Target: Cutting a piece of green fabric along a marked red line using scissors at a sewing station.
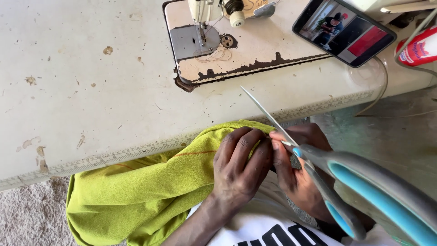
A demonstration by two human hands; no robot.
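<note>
From the head view, the left hand (239, 171) is closed on a fold of the soft lime-green fabric with an orange stitched line (150, 191), which lies in the lap just below the edge of the worn cream sewing table (91, 100). The right hand (296, 168) pinches the same fold with thumb and fingertips together. Large scissors with grey and light-blue handles (364, 191) are very near the camera, blade tip pointing at the table; I cannot tell how they are held. It seems a seam or thread is being picked. A careful, small grip is needed. An old sewing machine (218, 36) and a phone (343, 29) rest on the table.
</note>
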